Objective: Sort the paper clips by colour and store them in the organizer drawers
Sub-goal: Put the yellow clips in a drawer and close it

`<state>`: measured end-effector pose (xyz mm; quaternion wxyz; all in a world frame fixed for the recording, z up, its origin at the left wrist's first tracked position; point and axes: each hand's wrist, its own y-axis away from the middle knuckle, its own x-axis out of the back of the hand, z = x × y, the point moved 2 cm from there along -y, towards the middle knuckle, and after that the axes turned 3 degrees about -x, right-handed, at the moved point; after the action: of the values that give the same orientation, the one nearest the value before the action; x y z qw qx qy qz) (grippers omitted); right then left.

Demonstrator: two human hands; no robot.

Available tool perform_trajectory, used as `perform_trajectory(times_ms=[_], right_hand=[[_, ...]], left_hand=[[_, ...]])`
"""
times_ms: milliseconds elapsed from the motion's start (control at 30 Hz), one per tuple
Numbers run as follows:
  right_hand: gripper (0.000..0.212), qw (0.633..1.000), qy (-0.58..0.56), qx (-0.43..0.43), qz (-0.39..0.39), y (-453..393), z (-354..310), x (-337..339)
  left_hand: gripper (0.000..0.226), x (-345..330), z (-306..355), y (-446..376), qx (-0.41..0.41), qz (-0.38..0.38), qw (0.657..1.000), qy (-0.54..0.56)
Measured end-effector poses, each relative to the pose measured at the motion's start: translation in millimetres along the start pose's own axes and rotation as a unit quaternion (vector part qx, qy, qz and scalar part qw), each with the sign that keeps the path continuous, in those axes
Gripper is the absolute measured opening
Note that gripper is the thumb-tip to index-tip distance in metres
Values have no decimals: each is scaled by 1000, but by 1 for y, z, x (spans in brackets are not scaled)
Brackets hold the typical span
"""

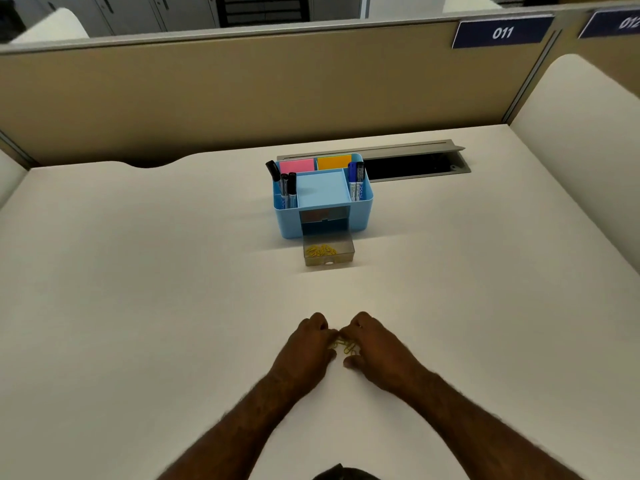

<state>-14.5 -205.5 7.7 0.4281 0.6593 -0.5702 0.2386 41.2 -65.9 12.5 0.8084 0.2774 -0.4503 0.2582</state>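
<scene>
A light blue desk organizer (362,206) stands at the middle back of the white desk. Its clear lower drawer (329,258) is pulled out toward me and holds a small heap of yellow paper clips (320,251). Nearer to me, a cluster of loose yellow paper clips (344,346) lies on the desk between my two hands. My left hand (308,344) and my right hand (374,344) rest knuckles-up side by side, fingers curled in and pinching at this cluster. Part of the cluster is hidden under my fingers.
The organizer's top holds black markers (287,188), blue markers (356,183), and pink (297,165) and orange sticky notes (334,162). Behind it an open cable tray (412,168) is set into the desk. A beige partition (242,98) closes the back edge.
</scene>
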Motion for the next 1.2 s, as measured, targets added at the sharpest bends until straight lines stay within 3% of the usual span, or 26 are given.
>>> perform_trajectory(times_ms=[200, 400, 667, 800, 967, 1100, 1200], right_hand=[[9, 998, -15, 16, 58, 5, 4, -9], [10, 997, 60, 27, 46, 5, -1, -9], [9, 990, 126, 31, 58, 4, 4, -12], [4, 994, -39, -52, 84, 3, 11, 3], [6, 933, -305, -171, 89, 6, 22, 24], [6, 935, -287, -172, 118, -9, 17, 37], [11, 939, -266, -157, 149, -34, 5, 53]], left_hand=[[21, -9, 3, 6, 32, 34, 999, -17], [15, -8, 3, 3, 94, 17, 994, -45], [17, -4, 3, 5, 72, -40, 990, -112], [17, -4, -1, 10, 48, -31, 992, -111], [15, -2, -4, 7, 46, -15, 995, -88], [15, 7, -9, -1, 79, 6, 996, -36], [10, 26, -18, -14, 139, 41, 987, 75]])
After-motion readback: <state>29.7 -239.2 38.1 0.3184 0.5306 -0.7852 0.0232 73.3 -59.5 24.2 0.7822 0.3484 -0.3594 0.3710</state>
